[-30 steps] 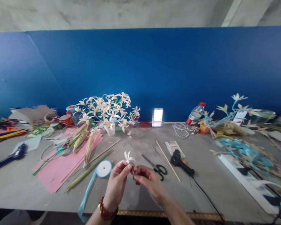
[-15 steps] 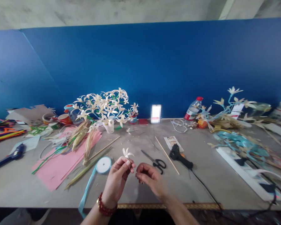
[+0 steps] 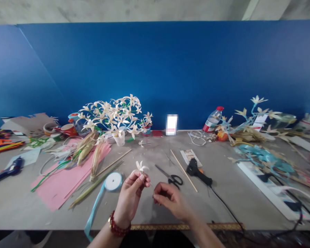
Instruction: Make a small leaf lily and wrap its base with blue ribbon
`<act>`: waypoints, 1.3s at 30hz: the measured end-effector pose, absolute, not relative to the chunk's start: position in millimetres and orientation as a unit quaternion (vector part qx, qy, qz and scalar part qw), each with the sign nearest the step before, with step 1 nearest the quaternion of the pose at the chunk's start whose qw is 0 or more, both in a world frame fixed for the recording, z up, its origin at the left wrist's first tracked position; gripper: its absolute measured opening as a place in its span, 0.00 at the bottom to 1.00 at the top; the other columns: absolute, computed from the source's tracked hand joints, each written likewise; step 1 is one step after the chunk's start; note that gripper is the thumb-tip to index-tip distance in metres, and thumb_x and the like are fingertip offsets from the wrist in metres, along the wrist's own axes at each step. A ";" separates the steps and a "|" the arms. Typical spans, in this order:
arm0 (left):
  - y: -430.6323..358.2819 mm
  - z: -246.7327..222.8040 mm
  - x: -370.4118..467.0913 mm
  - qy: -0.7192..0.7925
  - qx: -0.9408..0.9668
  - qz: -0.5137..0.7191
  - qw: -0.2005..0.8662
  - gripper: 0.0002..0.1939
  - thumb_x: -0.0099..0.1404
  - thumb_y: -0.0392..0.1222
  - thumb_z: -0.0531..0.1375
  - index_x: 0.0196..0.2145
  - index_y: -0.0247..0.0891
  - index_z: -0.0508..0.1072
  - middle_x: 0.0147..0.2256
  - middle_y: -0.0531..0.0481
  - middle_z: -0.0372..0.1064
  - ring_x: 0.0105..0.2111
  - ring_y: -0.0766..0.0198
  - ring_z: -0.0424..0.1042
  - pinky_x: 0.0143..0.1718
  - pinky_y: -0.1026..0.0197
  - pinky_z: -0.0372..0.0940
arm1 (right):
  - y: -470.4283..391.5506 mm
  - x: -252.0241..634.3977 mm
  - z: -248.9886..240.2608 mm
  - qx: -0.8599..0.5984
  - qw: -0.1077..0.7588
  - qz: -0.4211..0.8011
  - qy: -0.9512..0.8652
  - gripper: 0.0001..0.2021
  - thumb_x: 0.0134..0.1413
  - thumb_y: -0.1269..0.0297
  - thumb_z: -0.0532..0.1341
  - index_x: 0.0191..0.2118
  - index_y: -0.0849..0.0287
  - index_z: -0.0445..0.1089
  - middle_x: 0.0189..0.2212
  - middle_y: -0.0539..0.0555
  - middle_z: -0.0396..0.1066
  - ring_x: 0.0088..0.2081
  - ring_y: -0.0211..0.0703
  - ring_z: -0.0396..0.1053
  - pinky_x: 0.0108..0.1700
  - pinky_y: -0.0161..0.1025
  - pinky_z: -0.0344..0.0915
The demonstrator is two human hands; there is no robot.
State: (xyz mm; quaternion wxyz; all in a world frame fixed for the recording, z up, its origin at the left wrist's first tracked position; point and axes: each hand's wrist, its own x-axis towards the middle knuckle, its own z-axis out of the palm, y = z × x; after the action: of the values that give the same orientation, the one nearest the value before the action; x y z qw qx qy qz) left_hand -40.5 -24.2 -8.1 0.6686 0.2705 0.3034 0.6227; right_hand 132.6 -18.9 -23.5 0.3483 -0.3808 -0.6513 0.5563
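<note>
Between the thumb and fingers of my left hand (image 3: 133,186), a small cream-white flower (image 3: 141,166) of narrow curled petals stands upright, its base hidden by the fingertips. My right hand (image 3: 167,199) is closed in a pinch just to the right. A thin pale stem (image 3: 151,186) shows in the gap between the hands and runs into the right fingertips. Left of my hands lies a roll of light blue ribbon (image 3: 113,181), its loose end trailing to the table edge. Black-handled scissors (image 3: 174,179) rest just behind my right hand.
A black glue gun (image 3: 199,173) and a wooden stick (image 3: 184,170) lie to the right, near a white power strip (image 3: 271,194). Pink paper (image 3: 59,186) and dried husks (image 3: 94,165) are on the left. Potted flowers (image 3: 119,117) and a bottle (image 3: 212,120) stand at the back.
My right hand has moved slightly right, away from the left, and the thin stem now shows between them. The flower has turned a little in my left fingers.
</note>
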 end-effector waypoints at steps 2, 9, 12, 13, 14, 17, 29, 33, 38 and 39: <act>-23.4 -7.3 -41.8 0.303 0.273 0.629 0.662 0.06 0.59 0.38 0.69 0.28 0.36 0.75 0.29 0.50 0.73 0.28 0.69 0.70 0.35 0.68 0.66 | -13.3 143.0 -21.3 -0.406 0.321 0.468 -0.716 0.12 0.59 0.56 0.60 0.30 0.57 0.69 0.26 0.51 0.71 0.30 0.42 0.67 0.32 0.36 0.60; -18.1 -6.4 -50.6 0.300 0.278 0.640 0.650 0.06 0.58 0.38 0.69 0.28 0.36 0.76 0.29 0.49 0.73 0.30 0.67 0.71 0.33 0.67 0.66 | 4.9 197.1 -43.3 -0.565 0.193 0.077 -0.798 0.07 0.60 0.62 0.58 0.40 0.57 0.71 0.39 0.57 0.74 0.39 0.49 0.72 0.38 0.39 0.63; -16.5 -4.8 -50.8 0.297 0.281 0.642 0.649 0.06 0.58 0.39 0.69 0.28 0.35 0.76 0.29 0.49 0.73 0.30 0.66 0.71 0.33 0.66 0.66 | 4.8 202.1 -50.6 -0.570 0.130 0.044 -0.810 0.07 0.58 0.66 0.59 0.42 0.57 0.70 0.41 0.57 0.74 0.38 0.47 0.74 0.37 0.37 0.63; -16.2 -3.9 -50.2 0.297 0.282 0.643 0.647 0.06 0.58 0.38 0.69 0.28 0.35 0.76 0.29 0.49 0.73 0.30 0.66 0.71 0.33 0.66 0.66 | 5.2 201.2 -51.1 -0.570 0.120 0.040 -0.812 0.06 0.58 0.67 0.59 0.41 0.57 0.70 0.41 0.57 0.75 0.38 0.47 0.74 0.37 0.37 0.63; -16.0 -2.9 -49.4 0.296 0.282 0.645 0.646 0.06 0.59 0.38 0.69 0.28 0.35 0.76 0.30 0.49 0.73 0.30 0.66 0.71 0.33 0.66 0.66 | 6.1 199.8 -51.0 -0.572 0.114 0.038 -0.812 0.06 0.58 0.68 0.59 0.40 0.57 0.70 0.40 0.57 0.75 0.38 0.47 0.74 0.36 0.37 0.62; -15.7 -0.8 -47.3 0.292 0.278 0.654 0.640 0.05 0.58 0.38 0.69 0.29 0.36 0.77 0.30 0.50 0.72 0.30 0.67 0.71 0.33 0.66 0.66 | 12.4 198.9 -50.2 -0.589 0.126 0.073 -0.795 0.06 0.58 0.69 0.57 0.38 0.57 0.70 0.39 0.58 0.76 0.38 0.49 0.74 0.36 0.38 0.62; -18.0 5.6 -35.3 0.300 0.261 0.759 0.515 0.05 0.57 0.40 0.70 0.28 0.38 0.78 0.30 0.51 0.71 0.32 0.66 0.69 0.33 0.66 0.65 | -61.3 154.5 -75.8 -0.402 0.370 0.694 -0.468 0.26 0.45 0.37 0.66 0.38 0.56 0.68 0.27 0.50 0.69 0.18 0.33 0.59 0.21 0.34 0.60; -18.0 5.3 -29.2 0.289 0.211 0.771 0.527 0.07 0.55 0.41 0.71 0.29 0.39 0.78 0.33 0.53 0.72 0.32 0.67 0.71 0.33 0.66 0.66 | -80.7 117.5 -98.6 -0.479 0.431 0.569 -0.511 0.20 0.50 0.44 0.65 0.37 0.55 0.67 0.24 0.49 0.67 0.23 0.38 0.64 0.26 0.34 0.63; -16.6 -0.2 -29.5 0.272 0.155 0.764 0.563 0.08 0.54 0.39 0.72 0.29 0.40 0.77 0.33 0.55 0.73 0.32 0.70 0.71 0.36 0.66 0.67 | -66.0 118.5 -84.9 -0.553 0.425 0.305 -0.649 0.15 0.47 0.55 0.68 0.40 0.55 0.70 0.26 0.52 0.73 0.22 0.43 0.68 0.27 0.38 0.68; -16.7 -0.9 -29.7 0.270 0.146 0.764 0.568 0.08 0.53 0.39 0.72 0.30 0.40 0.77 0.32 0.55 0.73 0.31 0.70 0.71 0.36 0.66 0.68 | -63.0 121.0 -79.4 -0.552 0.421 0.266 -0.668 0.14 0.48 0.57 0.68 0.41 0.54 0.70 0.28 0.53 0.75 0.22 0.44 0.69 0.27 0.38 0.68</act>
State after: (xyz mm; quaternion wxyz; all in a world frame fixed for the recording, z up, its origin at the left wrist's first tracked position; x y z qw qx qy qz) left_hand -29.7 -16.7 -0.9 0.5681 0.1456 0.2701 0.7636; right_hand 121.0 -63.0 -79.4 0.4214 -0.5521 -0.6683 0.2665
